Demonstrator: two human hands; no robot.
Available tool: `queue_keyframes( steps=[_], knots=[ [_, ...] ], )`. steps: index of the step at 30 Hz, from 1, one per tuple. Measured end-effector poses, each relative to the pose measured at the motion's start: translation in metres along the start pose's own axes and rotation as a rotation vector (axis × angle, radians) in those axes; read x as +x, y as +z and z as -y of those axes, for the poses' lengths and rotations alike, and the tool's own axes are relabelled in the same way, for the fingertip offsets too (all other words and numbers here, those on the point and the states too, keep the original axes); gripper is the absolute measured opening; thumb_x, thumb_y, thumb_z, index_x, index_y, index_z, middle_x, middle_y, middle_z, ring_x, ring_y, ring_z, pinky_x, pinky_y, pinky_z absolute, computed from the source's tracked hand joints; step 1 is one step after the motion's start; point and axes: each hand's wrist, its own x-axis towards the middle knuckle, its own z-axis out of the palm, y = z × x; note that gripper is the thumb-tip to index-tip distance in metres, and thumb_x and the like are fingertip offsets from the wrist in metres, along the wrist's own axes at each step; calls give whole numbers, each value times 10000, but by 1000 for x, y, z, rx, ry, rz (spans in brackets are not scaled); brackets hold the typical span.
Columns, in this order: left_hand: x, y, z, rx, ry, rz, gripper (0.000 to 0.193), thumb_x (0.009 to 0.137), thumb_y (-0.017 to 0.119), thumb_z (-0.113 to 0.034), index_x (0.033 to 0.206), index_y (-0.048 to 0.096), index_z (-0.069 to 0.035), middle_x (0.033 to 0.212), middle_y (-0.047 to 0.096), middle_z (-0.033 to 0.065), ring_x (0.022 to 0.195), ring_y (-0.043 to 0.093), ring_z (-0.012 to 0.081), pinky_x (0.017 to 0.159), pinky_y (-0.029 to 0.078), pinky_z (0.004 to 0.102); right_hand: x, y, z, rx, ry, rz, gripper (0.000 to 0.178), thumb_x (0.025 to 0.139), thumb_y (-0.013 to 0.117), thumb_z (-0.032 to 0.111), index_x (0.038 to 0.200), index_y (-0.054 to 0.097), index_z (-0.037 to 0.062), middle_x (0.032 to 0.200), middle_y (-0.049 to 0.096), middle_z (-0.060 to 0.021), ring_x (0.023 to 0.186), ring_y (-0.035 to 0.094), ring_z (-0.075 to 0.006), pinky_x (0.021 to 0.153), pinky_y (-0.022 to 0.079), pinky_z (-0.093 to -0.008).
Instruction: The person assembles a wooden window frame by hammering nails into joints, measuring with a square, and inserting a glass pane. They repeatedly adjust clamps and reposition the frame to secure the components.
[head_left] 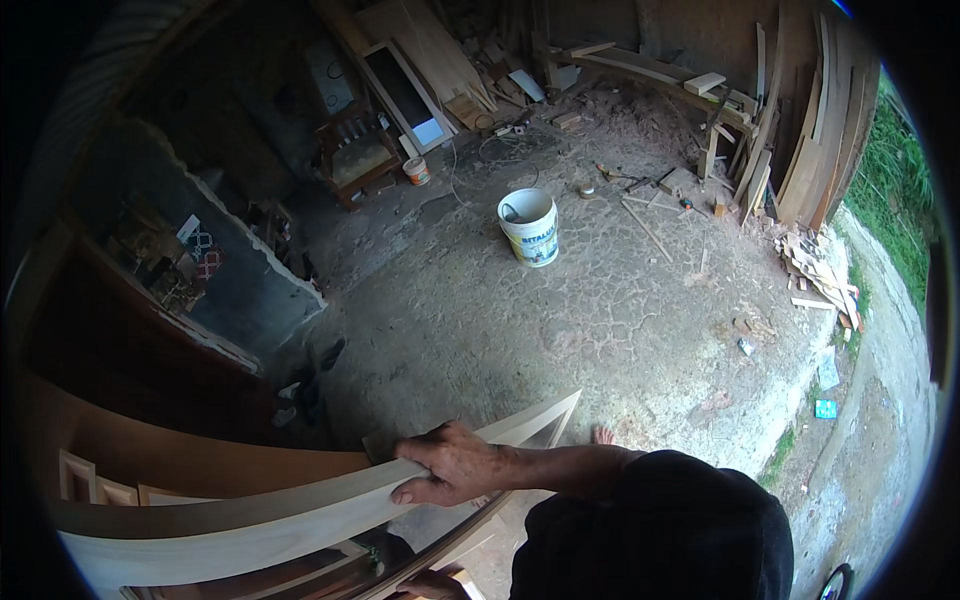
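Pale wooden frame point(250, 520) with long planed rails and a mitred corner fills the lower left of the view, its upper rail curving from the left rim across to a pointed end near the middle. It is held up off the floor, leaning against darker brown panelled boards point(180, 455) behind it — not lying flat on any surface. Further along, the right hand point(450, 468) is clamped over the top rail, fingers curled down its near face and thumb across the top, the forearm running off toward the dark-clothed torso at the lower right. Below it, at the bottom edge, part of the left hand point(432, 583) shows under the lower rail; too little of it is in view to tell whether it grips or merely rests there.

As a judgement, the frame is only being carried or steadied: it is gripped and lifted but not set down anywhere, and no tool is on it.

Beyond, on the cracked concrete floor point(600, 320), stands a white plastic bucket point(529, 226), well apart from the hands. To the right of that lie loose offcuts and a small pile of wood scraps point(820, 275), with tall planks point(815, 130) leaning at the far right edge.
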Motion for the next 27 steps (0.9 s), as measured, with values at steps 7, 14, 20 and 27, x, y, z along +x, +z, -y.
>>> queue_keyframes(
  steps=[7, 14, 20, 27],
  knots=[
    [-13, 174, 106, 8, -15, 206, 553, 1097, 346, -387, 1559, 416, -89, 1585, 436, 156, 1391, 496, 323, 1194, 336, 454, -5, -193, -60, -33, 65, -187, 505, 981, 639, 505, 1012, 620, 1, 555, 616, -161, 550, 696, -342, 549, 549, -438],
    [-44, 346, 180, 459, 296, 729, 567, 1103, 380, -394, 1482, 408, 27, 1465, 466, 242, 1316, 504, 366, 1148, 369, 478, 11, -371, -103, -148, 93, -489, 493, 990, 640, 485, 952, 642, -6, 592, 634, -152, 577, 709, -297, 514, 525, -398],
    [-176, 517, 218, 396, 191, 1019, 484, 978, 621, -338, 1227, 463, 45, 1176, 510, 175, 1115, 500, 298, 1045, 396, 458, 18, -466, -176, -248, 165, -520, 538, 997, 611, 523, 966, 658, -11, 570, 625, -152, 552, 702, -302, 510, 529, -410],
    [-230, 712, 302, 536, 181, 1151, 780, 967, 638, -558, 1352, 364, 63, 1260, 481, 188, 1171, 496, 304, 1038, 397, 477, 50, -607, -281, -419, 144, -659, 577, 994, 600, 555, 937, 674, -15, 593, 635, -134, 560, 709, -267, 494, 528, -400]
  ],
)
